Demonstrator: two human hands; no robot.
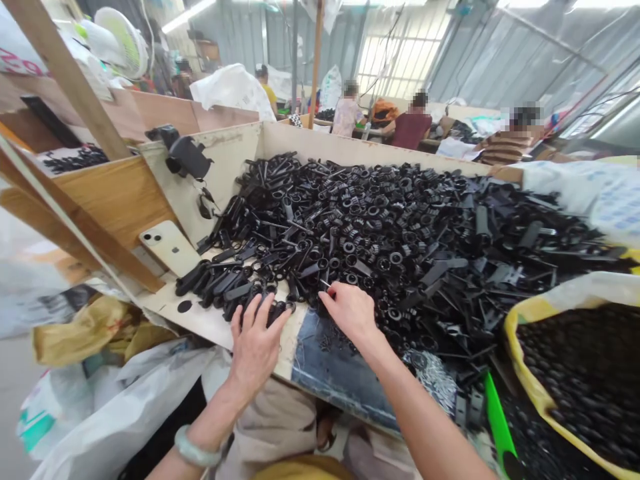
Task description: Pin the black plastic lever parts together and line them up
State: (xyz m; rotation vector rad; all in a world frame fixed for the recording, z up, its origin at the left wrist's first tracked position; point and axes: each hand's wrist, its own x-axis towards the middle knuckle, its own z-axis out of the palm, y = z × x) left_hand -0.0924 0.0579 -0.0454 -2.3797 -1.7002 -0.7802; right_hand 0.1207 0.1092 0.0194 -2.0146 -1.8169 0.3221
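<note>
A large heap of black plastic parts (380, 247), rings and flat bars among them, fills a shallow wooden bin (350, 150). My left hand (255, 347) rests with spread fingers on a row of black bars (220, 287) at the heap's near edge. It wears a pale green bangle (197, 455) at the wrist. My right hand (350, 313) is at the heap's near edge, a thin pale pin (325, 284) showing between its fingertips. Below it lies a piece of blue denim (330, 367).
A cream phone (170, 248) lies on the bin's left ledge. At right, a yellow-rimmed sack (585, 373) holds black rings, next to a green strip (500, 427). White sacks (120, 413) lie at lower left. Several seated co-workers (410, 123) work at benches beyond the bin.
</note>
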